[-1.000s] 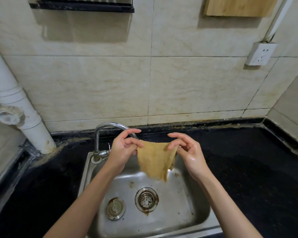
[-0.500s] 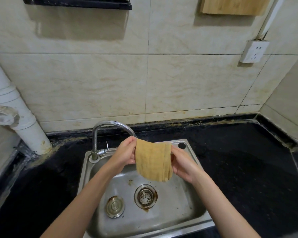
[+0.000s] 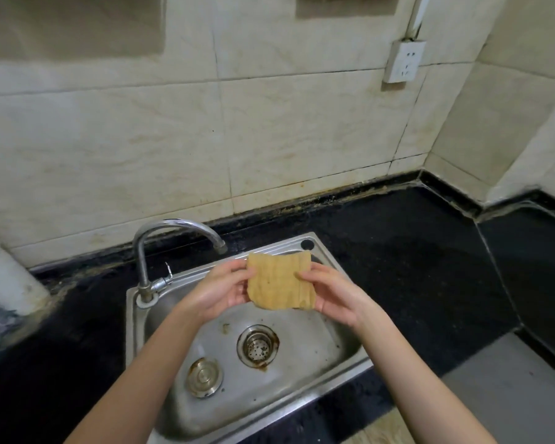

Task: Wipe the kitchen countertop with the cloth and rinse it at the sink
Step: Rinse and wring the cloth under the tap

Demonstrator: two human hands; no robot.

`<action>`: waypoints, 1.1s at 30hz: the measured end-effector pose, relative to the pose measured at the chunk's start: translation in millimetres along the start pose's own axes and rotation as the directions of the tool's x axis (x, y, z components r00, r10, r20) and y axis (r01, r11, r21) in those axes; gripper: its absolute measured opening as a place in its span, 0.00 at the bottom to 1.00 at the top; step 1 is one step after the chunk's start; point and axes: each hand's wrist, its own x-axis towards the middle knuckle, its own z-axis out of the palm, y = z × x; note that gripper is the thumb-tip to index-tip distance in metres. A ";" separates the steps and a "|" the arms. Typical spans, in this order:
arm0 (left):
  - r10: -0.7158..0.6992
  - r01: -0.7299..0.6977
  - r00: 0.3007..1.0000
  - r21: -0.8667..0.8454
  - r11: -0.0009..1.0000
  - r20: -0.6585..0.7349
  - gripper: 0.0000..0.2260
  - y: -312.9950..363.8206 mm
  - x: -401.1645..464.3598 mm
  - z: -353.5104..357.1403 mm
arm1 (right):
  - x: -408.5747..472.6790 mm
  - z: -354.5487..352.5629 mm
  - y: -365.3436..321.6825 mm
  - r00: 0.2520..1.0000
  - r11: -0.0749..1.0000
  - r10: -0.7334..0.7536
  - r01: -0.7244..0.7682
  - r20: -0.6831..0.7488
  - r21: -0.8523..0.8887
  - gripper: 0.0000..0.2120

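A folded yellow-tan cloth (image 3: 281, 282) is held up flat over the steel sink (image 3: 141, 318). My left hand (image 3: 220, 291) grips its left edge with the thumb on the front. My right hand (image 3: 332, 294) pinches the right edge, thumb across the cloth's face. The curved chrome tap (image 3: 173, 227) stands at the sink's back left; its spout ends just left of the cloth and no water runs from it. The black countertop (image 3: 414, 267) stretches to the right of the sink.
In the basin lie a drain strainer (image 3: 257, 346) and a round metal plug (image 3: 204, 376). A white pipe (image 3: 4, 277) rises at the far left. A wall socket (image 3: 404, 60) sits upper right on the tiled wall. The counter turns a corner at the right.
The hanging cloth has been folded up into a compact flat rectangle between both hands. My hands have shifted slightly right, away from the spout, and the view has tilted down and right.
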 end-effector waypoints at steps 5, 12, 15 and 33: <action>0.118 -0.069 0.990 0.463 0.884 -0.078 0.04 -10.1 6.9 22.3 | -5.0 -14.9 7.1 0.982 0.999 -0.045 0.046 -0.183 -0.001 0.22; 0.097 -0.074 0.995 0.456 0.887 -0.028 0.07 -16.5 15.6 49.4 | -20.4 -32.2 16.0 0.962 0.990 -0.059 0.091 -0.265 0.110 0.13; 0.032 -0.058 0.998 0.464 0.884 0.063 0.07 -15.5 12.1 73.3 | -41.5 -46.4 17.2 0.938 0.962 -0.144 0.207 -0.315 0.177 0.16; -0.223 -0.009 0.904 0.540 0.842 0.364 0.09 -194.0 -20.2 417.5 | -377.7 -238.2 95.3 0.557 0.524 -0.147 0.745 -0.817 0.413 0.16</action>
